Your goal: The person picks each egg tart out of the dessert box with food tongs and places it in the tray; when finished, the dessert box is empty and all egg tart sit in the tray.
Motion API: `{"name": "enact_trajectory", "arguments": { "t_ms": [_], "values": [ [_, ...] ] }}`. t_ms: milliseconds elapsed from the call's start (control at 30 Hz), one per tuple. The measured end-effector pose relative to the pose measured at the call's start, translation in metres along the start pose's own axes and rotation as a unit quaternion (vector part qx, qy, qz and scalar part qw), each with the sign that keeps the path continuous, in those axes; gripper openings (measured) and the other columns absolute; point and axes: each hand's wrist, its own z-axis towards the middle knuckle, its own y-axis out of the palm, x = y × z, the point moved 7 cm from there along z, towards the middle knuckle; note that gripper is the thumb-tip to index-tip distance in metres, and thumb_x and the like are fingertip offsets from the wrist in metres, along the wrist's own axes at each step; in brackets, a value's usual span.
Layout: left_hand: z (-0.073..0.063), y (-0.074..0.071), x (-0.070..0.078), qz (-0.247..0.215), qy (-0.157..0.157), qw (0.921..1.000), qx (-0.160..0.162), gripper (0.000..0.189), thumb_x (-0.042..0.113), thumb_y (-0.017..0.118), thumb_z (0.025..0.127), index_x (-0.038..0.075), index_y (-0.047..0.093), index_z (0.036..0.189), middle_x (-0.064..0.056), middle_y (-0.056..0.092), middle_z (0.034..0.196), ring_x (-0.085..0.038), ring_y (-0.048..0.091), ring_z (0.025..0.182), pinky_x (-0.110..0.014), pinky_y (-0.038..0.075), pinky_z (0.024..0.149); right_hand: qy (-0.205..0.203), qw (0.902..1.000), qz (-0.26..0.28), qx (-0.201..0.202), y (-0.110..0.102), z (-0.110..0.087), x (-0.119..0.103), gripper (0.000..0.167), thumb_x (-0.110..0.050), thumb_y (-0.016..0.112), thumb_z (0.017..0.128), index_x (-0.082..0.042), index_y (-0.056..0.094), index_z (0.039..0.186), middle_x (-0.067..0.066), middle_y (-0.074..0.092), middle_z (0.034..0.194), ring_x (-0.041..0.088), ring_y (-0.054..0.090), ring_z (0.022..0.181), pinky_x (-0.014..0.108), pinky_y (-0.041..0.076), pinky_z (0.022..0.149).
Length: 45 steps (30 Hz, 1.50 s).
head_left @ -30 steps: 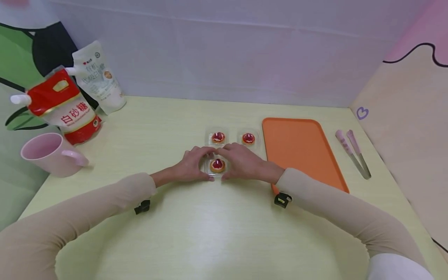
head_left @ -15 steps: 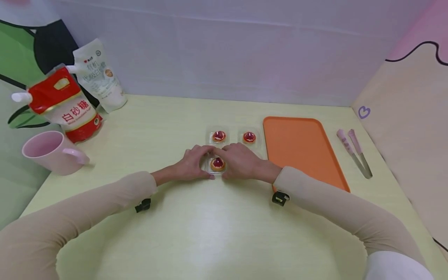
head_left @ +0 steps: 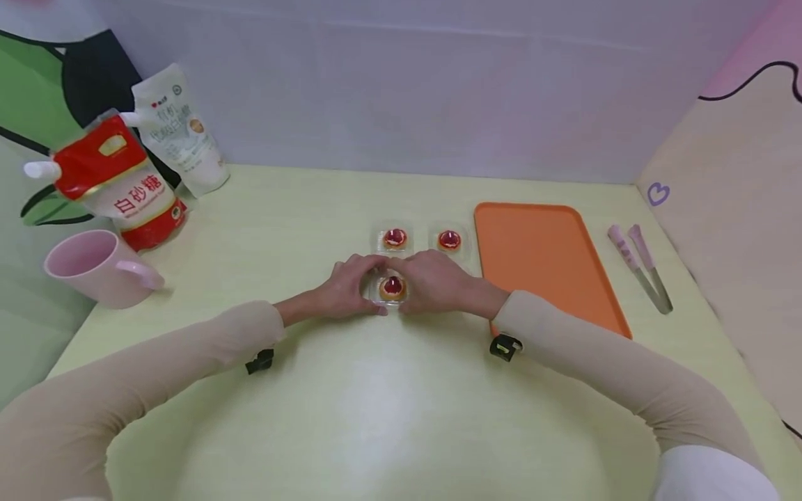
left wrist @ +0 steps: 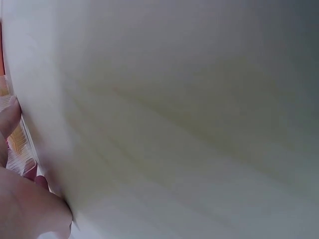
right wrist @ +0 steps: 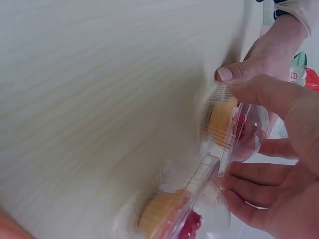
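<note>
A red-topped tart (head_left: pixel 392 288) sits in a small clear plastic box (right wrist: pixel 224 158) on the table. My left hand (head_left: pixel 347 287) grips the box from the left, thumb at the near edge and fingers at the far side. From the other side my right hand (head_left: pixel 435 282) holds it the same way, so the fingertips of both hands meet behind the tart. The right wrist view shows both thumbs at one edge of the box. Two more boxed tarts, a left one (head_left: pixel 395 239) and a right one (head_left: pixel 449 241), stand just behind the hands.
An orange tray (head_left: pixel 545 257) lies right of the boxes, partly under the right forearm. Pink-handled tongs (head_left: pixel 642 271) lie beyond it. At the left stand a pink mug (head_left: pixel 100 268), a red and white sugar pouch (head_left: pixel 134 195) and a white pouch (head_left: pixel 182 132).
Both hands keep their hold around the box, almost still. The whole scene sits slightly higher in the head view, as the camera has tilted a little.
</note>
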Motion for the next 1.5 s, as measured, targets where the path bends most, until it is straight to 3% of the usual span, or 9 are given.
{"name": "enact_trajectory", "arguments": {
  "t_ms": [167,367,500,600,933,1200,1500],
  "values": [
    [0.001,0.0,-0.002,-0.001,0.001,1.0,0.002,0.086,0.03,0.088,0.074,0.012,0.044,0.146,-0.007,0.057,0.128,-0.026,0.045,0.12,-0.044,0.028,0.094,0.001,0.9998,0.011,-0.016,-0.001,0.001,0.002,0.076,-0.03,0.083,0.078,-0.015,0.051,0.145,-0.002,0.068,0.086,0.016,0.055,0.074,0.029,0.041,0.067],
    [0.0,0.0,-0.001,-0.005,0.016,0.9998,0.008,0.089,0.028,0.09,0.072,0.013,0.044,0.147,-0.007,0.058,0.13,-0.026,0.046,0.118,-0.041,0.027,0.091,0.012,0.9974,0.063,-0.033,-0.003,0.003,0.011,0.071,-0.037,0.081,0.081,-0.016,0.053,0.143,0.0,0.071,0.093,0.017,0.057,0.078,0.03,0.044,0.066],
    [0.001,-0.001,0.001,-0.002,0.018,0.9998,0.01,0.09,0.028,0.09,0.072,0.014,0.044,0.148,-0.006,0.059,0.131,-0.025,0.047,0.117,-0.04,0.027,0.089,0.01,0.9948,0.093,-0.04,-0.005,0.004,0.015,0.075,-0.039,0.084,0.078,-0.017,0.052,0.143,0.005,0.071,0.119,0.022,0.063,0.104,0.036,0.052,0.085],
    [0.001,-0.002,0.002,-0.003,0.017,0.9998,0.011,0.09,0.028,0.09,0.071,0.013,0.045,0.147,-0.006,0.059,0.13,-0.024,0.047,0.117,-0.039,0.027,0.089,-0.001,0.9941,0.097,-0.048,-0.005,0.005,0.015,0.079,-0.04,0.086,0.076,-0.017,0.05,0.144,0.006,0.065,0.132,0.025,0.06,0.12,0.041,0.05,0.099],
    [0.001,-0.001,0.0,-0.004,0.009,0.9999,0.007,0.092,0.029,0.09,0.071,0.014,0.042,0.149,-0.006,0.058,0.129,-0.025,0.047,0.117,-0.04,0.027,0.089,0.018,0.984,0.157,-0.082,-0.004,0.013,0.022,0.074,-0.036,0.087,0.076,-0.019,0.047,0.136,0.008,0.061,0.131,0.026,0.059,0.121,0.04,0.054,0.094],
    [0.002,-0.001,0.0,-0.015,0.004,0.9999,0.002,0.095,0.029,0.09,0.072,0.017,0.037,0.15,-0.006,0.057,0.13,-0.025,0.047,0.12,-0.041,0.026,0.09,-0.029,0.9888,0.138,-0.049,-0.017,0.01,0.019,0.072,-0.032,0.085,0.078,-0.017,0.046,0.137,0.006,0.06,0.135,0.028,0.061,0.121,0.045,0.05,0.099],
    [0.003,0.0,0.0,-0.004,-0.013,0.9998,-0.011,0.087,0.029,0.088,0.073,0.016,0.042,0.146,-0.006,0.056,0.126,-0.025,0.047,0.12,-0.039,0.027,0.091,0.022,0.987,0.142,-0.071,-0.033,-0.003,0.037,0.084,-0.029,0.086,0.078,-0.017,0.039,0.146,0.014,0.06,0.135,0.031,0.057,0.125,0.049,0.049,0.1]
  ]
}}
